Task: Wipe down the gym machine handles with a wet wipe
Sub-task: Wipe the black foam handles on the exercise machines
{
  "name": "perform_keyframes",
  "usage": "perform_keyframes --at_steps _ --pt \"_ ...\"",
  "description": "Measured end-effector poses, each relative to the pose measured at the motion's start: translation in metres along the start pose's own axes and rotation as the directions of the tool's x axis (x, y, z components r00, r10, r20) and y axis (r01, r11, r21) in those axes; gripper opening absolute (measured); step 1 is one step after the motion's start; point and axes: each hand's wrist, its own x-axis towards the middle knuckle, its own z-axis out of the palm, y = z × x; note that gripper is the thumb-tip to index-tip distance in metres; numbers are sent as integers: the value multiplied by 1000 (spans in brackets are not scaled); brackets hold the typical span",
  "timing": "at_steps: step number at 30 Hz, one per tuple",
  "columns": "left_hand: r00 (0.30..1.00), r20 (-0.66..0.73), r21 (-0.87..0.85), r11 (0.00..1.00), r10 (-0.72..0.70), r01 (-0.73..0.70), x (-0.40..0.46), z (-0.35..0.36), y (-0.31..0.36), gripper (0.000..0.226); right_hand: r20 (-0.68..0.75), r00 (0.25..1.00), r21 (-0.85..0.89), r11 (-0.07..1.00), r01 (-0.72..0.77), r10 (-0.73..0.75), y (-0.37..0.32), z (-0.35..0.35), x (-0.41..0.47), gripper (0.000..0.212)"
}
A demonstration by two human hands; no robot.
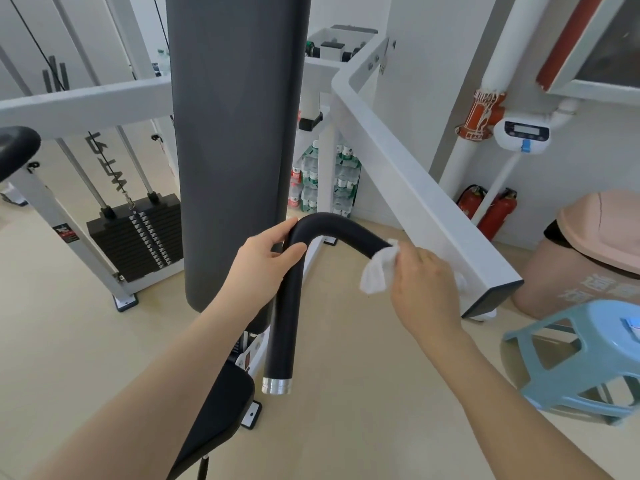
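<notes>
At far left, beyond the black stacked weight plates (138,237), nothing bears on the task. Your left hand (266,258) curls its fingers round the bend of the black foam-covered bent handle (287,299), steadying it. From that bend one leg runs down toward you to a silver end cap (277,386); the other runs right, toward the white frame arm (415,188). Your right hand (426,282) pinches the crumpled white wet wipe (375,271) against that right leg's far end, so this hand is nearer the uncleaned length.
</notes>
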Motion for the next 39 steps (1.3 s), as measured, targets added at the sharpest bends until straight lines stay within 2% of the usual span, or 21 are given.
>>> perform_keyframes --at_steps 2,5,7,9,11,13,14,16,18,19,22,23,26,27,28,29,32,34,36,38,39 --pt "1000 22 -2 1000 16 -16 3 -4 0 37 -25 999 29 999 27 -26 -19 6 12 25" --pt "1000 19 -77 997 5 -3 3 -2 0 37 -1 979 85 976 203 -204 -65 -1 38 44" --pt "998 -15 -194 980 -58 54 2 1 -5 53 70 952 113 950 290 -298 -81 1 51 40" --pt "989 61 -283 948 -134 146 4 -3 -16 76 70 890 142 888 438 -450 -89 2 52 34" --pt "956 230 -345 904 -181 254 7 -13 -26 92 -50 765 166 750 640 -642 -88 3 45 24" --pt "936 276 -446 834 -217 325 9 -23 -29 80 -102 604 161 586 794 -791 -82 4 38 26" --pt "934 246 -513 783 -258 351 9 -28 -28 67 -108 569 135 555 821 -815 -80 4 39 27" --pt "930 178 -569 738 -322 364 10 -36 -29 49 -120 628 88 622 778 -769 -81 4 48 25" --pt "938 173 -564 751 -300 344 9 -42 -32 42 -89 696 69 693 718 -713 -87 4 47 30" --pt "940 183 -559 756 -286 339 7 -44 -34 40 -24 658 82 655 751 -752 -90 6 41 30" --pt "933 190 -528 769 -305 359 6 -45 -40 36 187 413 170 443 880 -892 -89 4 11 30" --pt "931 192 -520 772 -312 365 7 -44 -41 33 180 419 163 448 879 -890 -85 -1 9 32" --pt "919 187 -497 774 -346 392 8 -40 -42 23 46 678 128 678 724 -733 -74 -9 26 42" --pt "912 200 -486 772 -359 410 8 -38 -43 23 14 721 114 717 688 -693 -75 -10 28 42" --pt "905 228 -477 769 -359 425 7 -36 -42 23 -11 714 97 710 698 -700 -78 -5 24 39" --pt "900 264 -472 767 -348 435 6 -34 -41 24 -9 664 105 659 745 -748 -82 1 14 35" --pt "894 302 -478 758 -332 443 6 -29 -37 27 99 456 169 466 868 -885 -91 12 -33 33" --pt "892 315 -470 762 -325 445 7 -29 -34 27 120 430 185 446 876 -895 -86 12 -42 33" --pt "888 356 -446 782 -290 434 7 -29 -33 26 42 528 186 526 830 -848 -77 15 -41 34" --pt "884 401 -423 808 -240 411 6 -30 -33 24 -43 771 304 727 616 -636 -77 15 -45 40" --pt "886 403 -410 820 -230 400 6 -30 -34 21 -43 914 452 808 378 -403 -79 15 -49 43"
